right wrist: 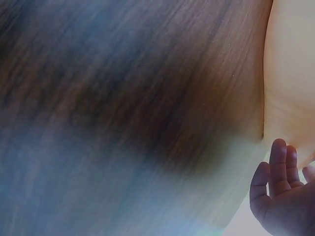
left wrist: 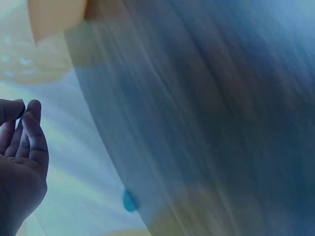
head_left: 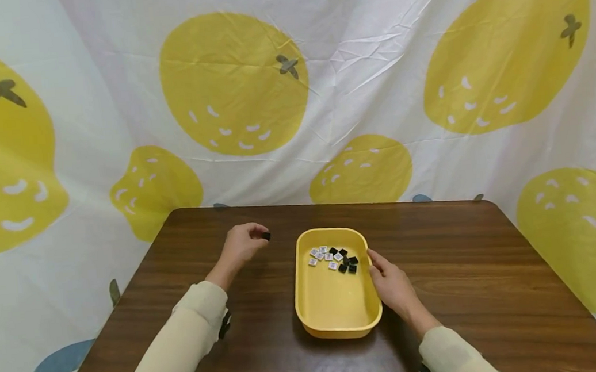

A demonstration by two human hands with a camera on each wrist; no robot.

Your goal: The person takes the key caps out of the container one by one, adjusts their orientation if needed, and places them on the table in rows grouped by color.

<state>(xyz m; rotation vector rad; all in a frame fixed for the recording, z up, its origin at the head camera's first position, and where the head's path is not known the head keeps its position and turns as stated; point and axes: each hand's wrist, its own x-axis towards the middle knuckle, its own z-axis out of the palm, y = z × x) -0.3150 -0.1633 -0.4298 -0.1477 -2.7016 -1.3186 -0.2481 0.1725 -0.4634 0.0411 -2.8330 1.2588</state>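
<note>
My left hand (head_left: 242, 243), raised left of the yellow tray (head_left: 333, 313), pinches a small black tile (head_left: 266, 236) between thumb and fingertips. In the left wrist view this hand (left wrist: 22, 157) shows its thumb meeting a fingertip, with the tile mostly hidden there. Inside the tray, toward its far end, lie several white tiles (head_left: 328, 256) with printed marks and several black tiles (head_left: 353, 268). At the tray's right side, my right hand (head_left: 394, 286) rests against the rim. Its fingers (right wrist: 278, 160) are fairly straight beside the tray wall in the right wrist view.
A dark brown wooden table (head_left: 455, 279) bears the tray. Behind its far edge hangs a white cloth (head_left: 361, 49) printed with large yellow lemons. Light sleeves (head_left: 183, 326) cover both forearms.
</note>
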